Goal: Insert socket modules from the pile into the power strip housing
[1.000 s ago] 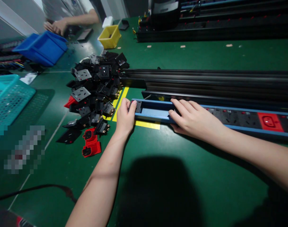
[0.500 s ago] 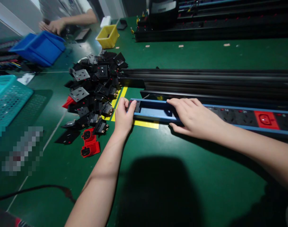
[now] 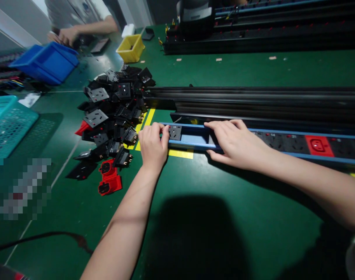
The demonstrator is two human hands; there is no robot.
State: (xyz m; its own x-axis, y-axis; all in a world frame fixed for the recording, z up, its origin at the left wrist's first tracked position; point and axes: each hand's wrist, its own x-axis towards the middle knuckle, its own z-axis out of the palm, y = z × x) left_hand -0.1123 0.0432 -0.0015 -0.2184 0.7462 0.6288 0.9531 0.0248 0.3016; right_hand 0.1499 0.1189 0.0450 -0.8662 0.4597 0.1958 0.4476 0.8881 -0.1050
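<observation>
A blue channel rail [image 3: 194,139] lies along the green table, with black and red socket modules fitted in its right part. At its left end my left hand [image 3: 153,143] is closed on a black socket module [image 3: 175,133] marked 19, thumb against its edge. My right hand [image 3: 234,142] grips across the rail, fingers over the far edge and thumb along the near side. Between the hands a bare stretch of channel shows blue. A red socket module [image 3: 319,145] sits in the row right of my right hand. What lies under my right palm is hidden.
Loose black socket modules [image 3: 113,105] are heaped left of the rail, with red modules [image 3: 109,182] in front. Long black rails [image 3: 253,97] lie behind. Blue bin [image 3: 49,64], yellow bin [image 3: 130,48] and teal basket [image 3: 14,124] stand left. A co-worker's hands [image 3: 65,35] show behind.
The module at the rail's left end has slid right inside the channel, showing more of its face. My left hand has moved with it, while my right hand keeps its grip.
</observation>
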